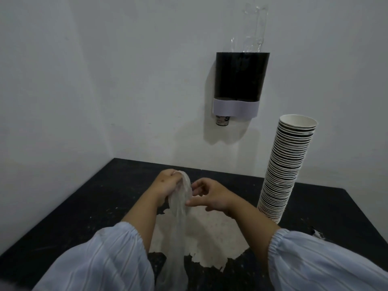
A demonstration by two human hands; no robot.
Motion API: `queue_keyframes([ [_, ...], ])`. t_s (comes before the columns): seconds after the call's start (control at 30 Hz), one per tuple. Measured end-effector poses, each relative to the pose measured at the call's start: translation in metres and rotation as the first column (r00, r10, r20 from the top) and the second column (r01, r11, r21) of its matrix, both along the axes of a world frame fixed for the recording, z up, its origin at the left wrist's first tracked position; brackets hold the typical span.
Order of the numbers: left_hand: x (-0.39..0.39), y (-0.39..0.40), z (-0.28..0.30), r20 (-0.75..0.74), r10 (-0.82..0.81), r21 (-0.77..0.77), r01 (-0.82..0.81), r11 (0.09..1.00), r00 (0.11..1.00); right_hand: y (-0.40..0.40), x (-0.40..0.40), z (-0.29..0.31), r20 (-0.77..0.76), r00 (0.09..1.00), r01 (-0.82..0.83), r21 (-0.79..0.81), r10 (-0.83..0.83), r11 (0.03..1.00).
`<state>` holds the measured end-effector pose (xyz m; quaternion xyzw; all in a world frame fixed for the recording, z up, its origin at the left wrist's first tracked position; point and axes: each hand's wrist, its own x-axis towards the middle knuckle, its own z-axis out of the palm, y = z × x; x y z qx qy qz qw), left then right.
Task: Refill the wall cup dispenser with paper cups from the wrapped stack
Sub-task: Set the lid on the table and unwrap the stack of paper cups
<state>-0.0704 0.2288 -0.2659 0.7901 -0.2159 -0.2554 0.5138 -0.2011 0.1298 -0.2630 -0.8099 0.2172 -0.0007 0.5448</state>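
A tall stack of white paper cups (pixel 285 171) stands unwrapped on the dark counter, leaning slightly, to the right of my hands. The black wall cup dispenser (pixel 239 78) hangs above, with a white band at its base, one cup (pixel 222 121) poking out below and clear plastic (pixel 255 28) rising from its top. My left hand (pixel 165 183) grips the top of a limp clear plastic wrapper (pixel 179 219) that hangs down toward me. My right hand (pixel 210 196) pinches the same wrapper from the right side.
The dark counter (pixel 88 213) meets white walls at the back and left. A worn pale patch (pixel 212 238) shows on the counter under my forearms. A small scrap (pixel 317 234) lies at the right.
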Motion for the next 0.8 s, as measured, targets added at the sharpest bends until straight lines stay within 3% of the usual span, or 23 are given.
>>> queue_keyframes([
  [0.2, 0.000, -0.014, 0.005, -0.260, 0.145, -0.256, -0.213, 0.943, 0.955, 0.005, 0.003, -0.018, -0.202, 0.979, 0.060, 0.162, -0.026, 0.985],
  [0.4, 0.009, -0.008, 0.005, -0.432, 0.171, -0.366, -0.346, 0.864, 0.885, 0.000, -0.001, -0.018, -0.012, 0.998, 0.058, 0.103, -0.057, 0.993],
  [0.67, 0.033, 0.004, 0.004, -0.109, 0.213, -0.323, -0.237, 0.916, 0.971, -0.025, -0.014, -0.027, 0.029, 0.999, 0.043, -0.025, -0.042, 0.999],
  [0.8, 0.046, 0.015, 0.005, -0.074, 0.289, -0.302, -0.298, 0.905, 0.954, -0.042, -0.024, -0.031, -0.008, 0.999, 0.051, -0.040, -0.052, 0.998],
])
